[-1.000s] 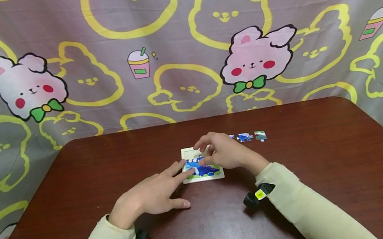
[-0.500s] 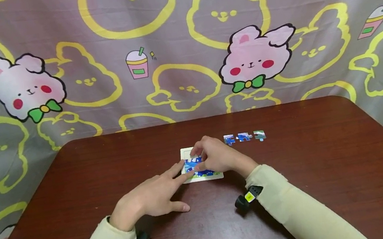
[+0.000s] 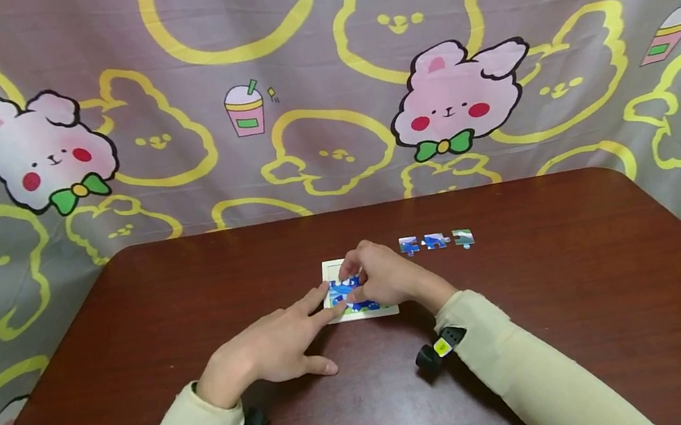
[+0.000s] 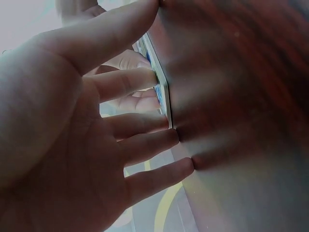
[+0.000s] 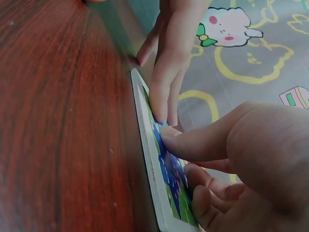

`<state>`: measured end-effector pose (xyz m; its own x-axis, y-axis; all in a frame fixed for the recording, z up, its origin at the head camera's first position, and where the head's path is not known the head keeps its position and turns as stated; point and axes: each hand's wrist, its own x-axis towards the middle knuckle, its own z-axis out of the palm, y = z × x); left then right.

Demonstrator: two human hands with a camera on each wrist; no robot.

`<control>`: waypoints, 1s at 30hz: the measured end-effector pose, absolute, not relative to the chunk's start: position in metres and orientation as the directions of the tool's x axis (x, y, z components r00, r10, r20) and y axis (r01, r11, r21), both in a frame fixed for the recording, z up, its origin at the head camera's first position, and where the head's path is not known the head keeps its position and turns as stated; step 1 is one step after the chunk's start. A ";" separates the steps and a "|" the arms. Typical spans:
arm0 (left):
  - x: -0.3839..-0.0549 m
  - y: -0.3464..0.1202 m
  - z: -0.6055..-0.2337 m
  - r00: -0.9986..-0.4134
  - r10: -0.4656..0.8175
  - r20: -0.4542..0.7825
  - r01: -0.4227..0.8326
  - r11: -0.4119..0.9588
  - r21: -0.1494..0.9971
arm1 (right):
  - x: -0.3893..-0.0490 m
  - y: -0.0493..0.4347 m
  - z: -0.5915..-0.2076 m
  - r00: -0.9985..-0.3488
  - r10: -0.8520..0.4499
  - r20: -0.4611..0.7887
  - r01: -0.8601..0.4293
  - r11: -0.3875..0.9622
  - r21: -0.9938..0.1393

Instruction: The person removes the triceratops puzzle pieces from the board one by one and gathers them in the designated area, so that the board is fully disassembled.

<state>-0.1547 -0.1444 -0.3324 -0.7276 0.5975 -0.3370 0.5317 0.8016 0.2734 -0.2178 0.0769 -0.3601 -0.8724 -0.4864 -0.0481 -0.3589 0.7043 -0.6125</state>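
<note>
A small jigsaw puzzle in a pale frame (image 3: 365, 315) lies on the table, its lower part filled with a blue and green picture and a bare pale strip at its upper left. My left hand (image 3: 274, 343) reaches over its left side with fingers straight, a fingertip resting on the picture and the thumb out over the table. My right hand (image 3: 386, 275) is over the frame's right part, fingers curled. In the right wrist view its thumb (image 5: 193, 142) touches the blue picture (image 5: 164, 166). I cannot tell whether it pinches a puzzle piece.
Three loose puzzle pieces (image 3: 435, 241) lie in a row behind the frame, to the right. The dark red-brown table (image 3: 590, 292) reaches back to a patterned curtain (image 3: 318, 61). Both wrists carry black cameras, the right one (image 3: 431, 355) with a yellow label.
My right hand has shifted left over the frame, uncovering the leftmost loose piece, then kept nearly still for the last half second. My left hand has hardly moved.
</note>
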 end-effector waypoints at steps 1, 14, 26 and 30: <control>-0.155 -0.144 -0.332 -0.728 0.597 -0.338 0.530 0.802 0.275 | -0.218 0.076 -0.360 -0.872 -0.488 -0.048 -0.361 0.705 -0.611; -0.153 -0.146 -0.330 -0.731 0.591 -0.341 0.515 0.805 0.292 | -0.218 0.072 -0.359 -0.862 -0.505 -0.040 -0.392 0.714 -0.580; -0.153 -0.142 -0.332 -0.736 0.584 -0.342 0.511 0.811 0.285 | -0.215 0.071 -0.358 -0.871 -0.490 -0.024 -0.401 0.741 -0.539; -0.154 -0.142 -0.332 -0.735 0.590 -0.336 0.516 0.807 0.288 | -0.214 0.070 -0.358 -0.880 -0.474 -0.031 -0.390 0.758 -0.523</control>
<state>-0.1538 -0.1419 -0.3318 -0.7345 0.5897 -0.3358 0.5162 0.8068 0.2876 -0.2138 0.0704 -0.3577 -0.8799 -0.4741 -0.0314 -0.3898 0.7582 -0.5227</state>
